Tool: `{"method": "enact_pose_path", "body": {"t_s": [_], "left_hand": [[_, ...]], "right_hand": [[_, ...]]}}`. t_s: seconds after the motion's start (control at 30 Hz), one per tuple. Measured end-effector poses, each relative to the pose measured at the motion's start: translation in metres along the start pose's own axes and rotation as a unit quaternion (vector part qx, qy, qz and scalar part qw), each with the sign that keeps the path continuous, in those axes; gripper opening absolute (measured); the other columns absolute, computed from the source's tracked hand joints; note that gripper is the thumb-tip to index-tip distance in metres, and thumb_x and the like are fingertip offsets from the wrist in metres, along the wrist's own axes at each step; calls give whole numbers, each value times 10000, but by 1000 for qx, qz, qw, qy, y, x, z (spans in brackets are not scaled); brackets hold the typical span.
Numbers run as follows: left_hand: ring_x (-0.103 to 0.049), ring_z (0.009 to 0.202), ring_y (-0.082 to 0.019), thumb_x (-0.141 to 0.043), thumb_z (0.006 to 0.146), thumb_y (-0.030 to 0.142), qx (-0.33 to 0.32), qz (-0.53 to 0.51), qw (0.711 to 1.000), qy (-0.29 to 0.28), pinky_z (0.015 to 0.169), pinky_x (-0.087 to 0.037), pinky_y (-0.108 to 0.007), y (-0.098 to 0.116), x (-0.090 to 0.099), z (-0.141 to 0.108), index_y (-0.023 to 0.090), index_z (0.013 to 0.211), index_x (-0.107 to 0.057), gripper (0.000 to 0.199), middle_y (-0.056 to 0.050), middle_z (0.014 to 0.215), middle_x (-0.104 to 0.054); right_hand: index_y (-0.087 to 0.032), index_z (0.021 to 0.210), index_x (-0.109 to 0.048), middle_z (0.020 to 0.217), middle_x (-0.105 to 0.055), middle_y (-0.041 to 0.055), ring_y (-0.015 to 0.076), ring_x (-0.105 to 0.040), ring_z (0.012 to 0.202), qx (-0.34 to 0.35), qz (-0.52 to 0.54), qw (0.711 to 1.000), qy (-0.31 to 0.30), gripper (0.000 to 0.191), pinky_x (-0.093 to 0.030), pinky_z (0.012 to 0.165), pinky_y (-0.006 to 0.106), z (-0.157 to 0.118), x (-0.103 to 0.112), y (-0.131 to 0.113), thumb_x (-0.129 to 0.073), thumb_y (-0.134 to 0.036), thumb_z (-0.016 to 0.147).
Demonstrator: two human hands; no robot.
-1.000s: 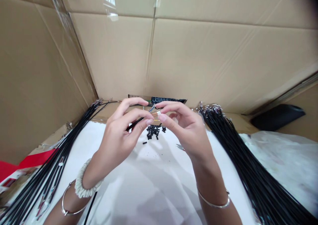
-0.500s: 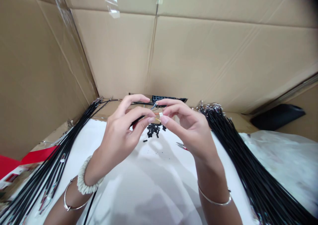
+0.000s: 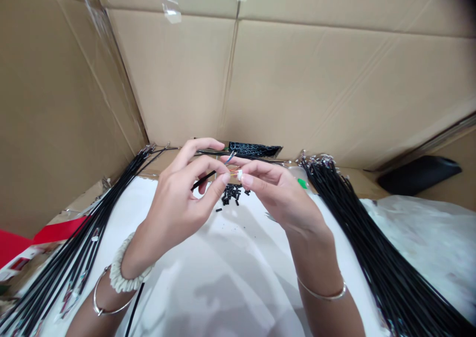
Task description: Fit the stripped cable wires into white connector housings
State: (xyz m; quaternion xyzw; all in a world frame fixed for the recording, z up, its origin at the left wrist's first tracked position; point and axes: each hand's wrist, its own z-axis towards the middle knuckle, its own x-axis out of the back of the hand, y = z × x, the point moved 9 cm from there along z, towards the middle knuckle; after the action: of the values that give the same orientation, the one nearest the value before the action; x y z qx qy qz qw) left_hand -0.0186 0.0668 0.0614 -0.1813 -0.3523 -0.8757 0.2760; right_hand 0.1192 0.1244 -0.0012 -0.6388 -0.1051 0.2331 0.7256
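Observation:
My left hand [image 3: 189, 193] pinches the end of a black cable [image 3: 204, 179] between thumb and index finger. Thin coloured wires [image 3: 233, 171] come out of that end; a blue one stands off upward and others run to the right. A small white connector [image 3: 240, 174] sits where these wires end, with my right hand [image 3: 286, 193] closed on it between thumb and index finger. Whether each wire is fully inside the connector is too small to tell. Below the fingertips, short black tube pieces [image 3: 231, 194] lie in a loose pile on the white table surface [image 3: 208, 267].
Bundles of black cables lie at the left [image 3: 100, 213] and right [image 3: 368, 242]. Cardboard walls [image 3: 297, 79] close off the back and left. A black patterned packet [image 3: 255, 150] lies behind my hands. Snips [image 3: 272, 218] are partly hidden under my right hand. Translucent plastic [image 3: 424, 242] covers the far right.
My right hand has turned and lowered slightly, its fingers drawn closer together around the connector. A green piece beside the right cable bundle now shows. My left hand keeps its pinch.

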Motion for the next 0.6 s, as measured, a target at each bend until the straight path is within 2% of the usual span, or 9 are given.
{"method": "enact_pose_path", "body": {"t_s": [0.2, 0.47, 0.6], "left_hand": [[-538, 613, -59, -637, 939, 179, 12, -17, 1000, -3, 499, -419, -213, 0, 2, 0, 182, 834, -679, 113, -72, 1226, -673], [-569, 643, -75, -635, 932, 188, 16, -4, 1000, 0, 514, -438, -224, 0, 4, 1, 187, 825, -680, 115, -75, 1221, -678], [-587, 663, -85, -633, 929, 184, 12, 0, 1000, -1, 517, -447, -226, 1, 4, 0, 189, 822, -678, 116, -76, 1217, -681]], "right_hand": [[-259, 763, -765, 1217, -772, 37, 275, -564, 1374, -25, 35, 999, -18, 134, -348, 1163, 485, 3, -6, 5, -832, -362, 816], [-255, 763, -761, 1176, -781, 42, 269, -604, 1300, -23, 17, 1000, -6, 159, -398, 1115, 470, 3, -5, 5, -830, -392, 806], [-267, 768, -764, 1163, -785, 30, 259, -602, 1311, -23, 22, 999, -9, 134, -380, 1139, 469, 2, -7, 5, -827, -378, 812]]}}
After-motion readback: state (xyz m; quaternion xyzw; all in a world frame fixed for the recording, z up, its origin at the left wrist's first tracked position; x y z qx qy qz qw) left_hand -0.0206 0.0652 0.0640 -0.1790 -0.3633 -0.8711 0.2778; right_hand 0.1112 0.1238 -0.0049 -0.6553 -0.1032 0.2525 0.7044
